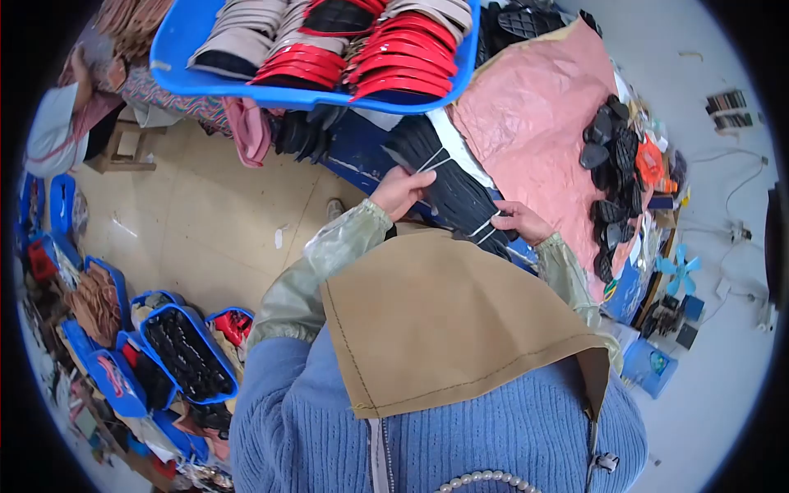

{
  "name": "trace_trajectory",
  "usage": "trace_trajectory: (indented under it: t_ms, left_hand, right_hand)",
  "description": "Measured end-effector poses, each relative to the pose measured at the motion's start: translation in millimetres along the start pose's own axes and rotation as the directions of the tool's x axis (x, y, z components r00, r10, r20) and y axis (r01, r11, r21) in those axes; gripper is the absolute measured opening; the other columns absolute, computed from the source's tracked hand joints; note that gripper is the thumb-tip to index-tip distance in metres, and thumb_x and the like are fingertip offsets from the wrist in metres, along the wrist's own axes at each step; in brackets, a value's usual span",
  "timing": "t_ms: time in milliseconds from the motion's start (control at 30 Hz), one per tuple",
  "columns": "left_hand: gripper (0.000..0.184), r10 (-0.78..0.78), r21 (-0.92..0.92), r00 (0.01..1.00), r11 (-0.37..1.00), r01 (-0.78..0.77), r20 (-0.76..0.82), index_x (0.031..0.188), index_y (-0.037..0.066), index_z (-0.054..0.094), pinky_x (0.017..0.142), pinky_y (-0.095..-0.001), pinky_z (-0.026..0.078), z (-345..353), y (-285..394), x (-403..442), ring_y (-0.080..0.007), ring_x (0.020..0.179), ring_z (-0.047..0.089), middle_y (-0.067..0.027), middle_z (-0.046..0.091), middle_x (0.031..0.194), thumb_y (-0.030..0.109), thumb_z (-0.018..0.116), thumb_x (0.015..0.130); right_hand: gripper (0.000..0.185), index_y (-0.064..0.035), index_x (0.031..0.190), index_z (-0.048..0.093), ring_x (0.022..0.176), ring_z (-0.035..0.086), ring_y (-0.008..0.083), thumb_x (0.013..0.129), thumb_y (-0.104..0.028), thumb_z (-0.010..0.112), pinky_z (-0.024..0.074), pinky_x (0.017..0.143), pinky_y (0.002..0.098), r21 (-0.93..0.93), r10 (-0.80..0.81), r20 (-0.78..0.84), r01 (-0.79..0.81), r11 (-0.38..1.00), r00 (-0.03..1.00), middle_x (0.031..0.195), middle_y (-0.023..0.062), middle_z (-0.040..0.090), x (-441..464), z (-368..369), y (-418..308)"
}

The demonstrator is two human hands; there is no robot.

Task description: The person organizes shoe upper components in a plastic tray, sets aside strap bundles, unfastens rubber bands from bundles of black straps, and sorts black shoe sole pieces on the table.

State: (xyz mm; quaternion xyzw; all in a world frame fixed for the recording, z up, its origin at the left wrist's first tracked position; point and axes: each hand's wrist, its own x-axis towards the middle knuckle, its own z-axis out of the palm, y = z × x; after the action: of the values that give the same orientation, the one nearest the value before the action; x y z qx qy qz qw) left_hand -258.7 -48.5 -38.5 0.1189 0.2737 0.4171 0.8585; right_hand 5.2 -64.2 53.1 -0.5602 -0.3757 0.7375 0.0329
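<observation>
A bundle of long, thin black strips (460,193) lies slantwise between my two hands, over the front edge of the blue work table (352,145). White bands run around it near both ends. My left hand (399,192) is closed at the upper left side of the bundle, thumb and fingers at the upper band (436,160). At the lower right end, my right hand (523,222) pinches the bundle's edge beside the lower band (485,228). The undersides of the strips and some fingertips are hidden.
A blue tray (320,99) of stacked red and beige shoe pieces stands ahead. Pink sheeting (534,123) covers the table at right, with black soles (612,172) along it. Blue bins (189,353) crowd the floor at left. Another person (62,127) sits at far left.
</observation>
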Motion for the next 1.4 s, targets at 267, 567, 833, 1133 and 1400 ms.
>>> trace_trajectory:
  t_ms: [267,567,833,1133,1400]
  left_hand:
    - [0.042,0.107,0.307,0.993,0.945,-0.116,0.046,0.111,0.002,0.052,0.078,-0.0276,0.047,46.2,16.5,-46.6,-0.0198,0.091,0.057,-0.0091,0.059,0.106,-0.006,0.062,0.070]
    - [0.055,-0.033,0.213,0.994,0.977,0.011,0.101,0.114,0.005,0.049,0.088,-0.0295,0.042,105.0,64.4,-86.2,-0.0184,0.096,0.054,-0.0074,0.056,0.105,-0.008,0.063,0.062]
    - [0.060,0.074,-0.063,0.959,0.996,-0.059,0.273,0.110,0.006,0.052,0.086,-0.0291,0.042,90.1,58.5,-71.5,-0.0189,0.094,0.054,-0.0056,0.058,0.103,-0.013,0.063,0.054]
    - [0.057,0.033,-0.163,0.995,0.987,-0.017,0.097,0.112,0.003,0.052,0.087,-0.0316,0.042,93.3,51.5,-78.0,-0.0210,0.094,0.056,-0.0088,0.059,0.103,-0.017,0.051,0.059]
    - [0.036,-0.099,-0.309,0.994,0.947,0.083,-0.037,0.109,0.000,0.054,0.085,-0.0319,0.041,30.8,8.8,-46.6,-0.0225,0.089,0.055,-0.0100,0.059,0.099,0.000,0.053,0.073]
  right_hand:
    - [0.046,0.0002,0.120,0.049,0.098,0.052,0.0166,0.076,-0.007,0.060,0.0402,0.088,0.0267,-0.171,-0.462,-0.224,0.432,0.886,0.858,0.117,0.0098,0.053,-22.6,52.6,-59.7]
    - [0.036,-0.0014,0.103,0.059,0.079,0.047,0.0133,0.069,-0.007,0.067,0.0388,0.073,0.0242,-0.239,-0.774,-0.126,0.738,0.631,0.620,0.090,0.0047,0.053,-51.7,107.2,-122.9]
    - [0.025,-0.0015,0.092,0.059,0.071,0.042,0.0123,0.069,-0.008,0.068,0.0353,0.067,0.0226,-0.283,-0.835,-0.194,0.785,0.551,0.515,0.081,0.0023,0.048,-51.7,127.9,-129.0]
    - [0.035,-0.0025,0.107,0.056,0.080,0.047,0.0132,0.072,-0.006,0.063,0.0374,0.075,0.0242,-0.155,-0.760,-0.252,0.750,0.643,0.599,0.092,0.0045,0.052,-40.2,125.8,-120.0]
    - [0.049,-0.0017,0.122,0.045,0.097,0.053,0.0161,0.076,-0.010,0.062,0.0418,0.085,0.0286,-0.310,-0.464,-0.087,0.418,0.854,0.882,0.106,0.0137,0.057,14.6,65.1,-28.0]
